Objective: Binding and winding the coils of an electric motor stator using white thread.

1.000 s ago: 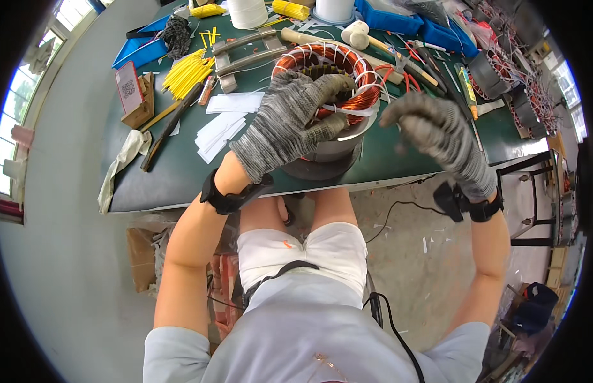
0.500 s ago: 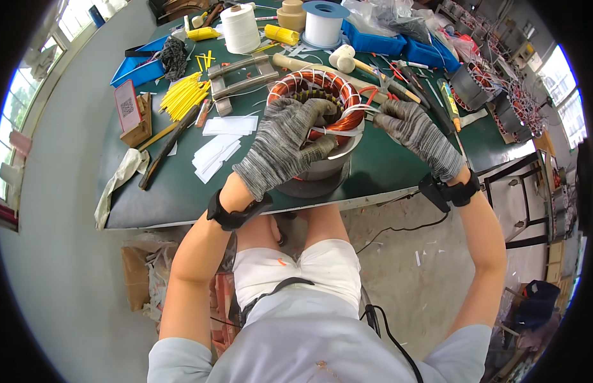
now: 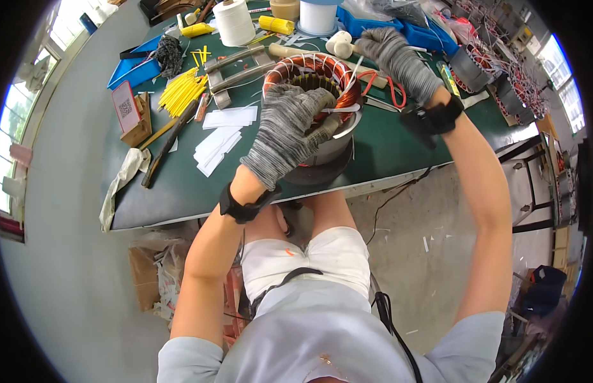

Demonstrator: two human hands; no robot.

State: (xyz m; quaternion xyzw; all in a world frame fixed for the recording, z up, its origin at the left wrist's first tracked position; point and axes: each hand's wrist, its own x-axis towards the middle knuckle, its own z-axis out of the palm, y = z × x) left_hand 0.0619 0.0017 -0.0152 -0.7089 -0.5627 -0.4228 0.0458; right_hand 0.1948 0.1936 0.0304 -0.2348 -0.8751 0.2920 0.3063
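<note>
A motor stator (image 3: 328, 150) with copper-coloured windings, white lacing and a grey body stands upright at the table's near edge. Gloved in grey knit, my left hand (image 3: 290, 121) grips its left near side, fingers over the coil ring and thumb at the front. My right hand (image 3: 402, 60), in a matching glove, is beyond the stator to the right, with its fingers curled over the handle of a white-headed mallet (image 3: 339, 45). The hand covers most of that handle. Red-handled scissors (image 3: 398, 97) lie between the stator and my right wrist.
On the green table (image 3: 201, 198) are white paper slips (image 3: 217, 147), yellow strips (image 3: 181, 92), a metal frame (image 3: 239, 70), a dark stick (image 3: 165, 150) and a white thread spool (image 3: 234, 22). Blue bins (image 3: 370, 29) line the back; more stators (image 3: 472, 67) stand at right.
My right hand has left the wires at the stator's right side and moved away, up to the mallet. The red-handled scissors now show more fully. My left hand stays on the stator.
</note>
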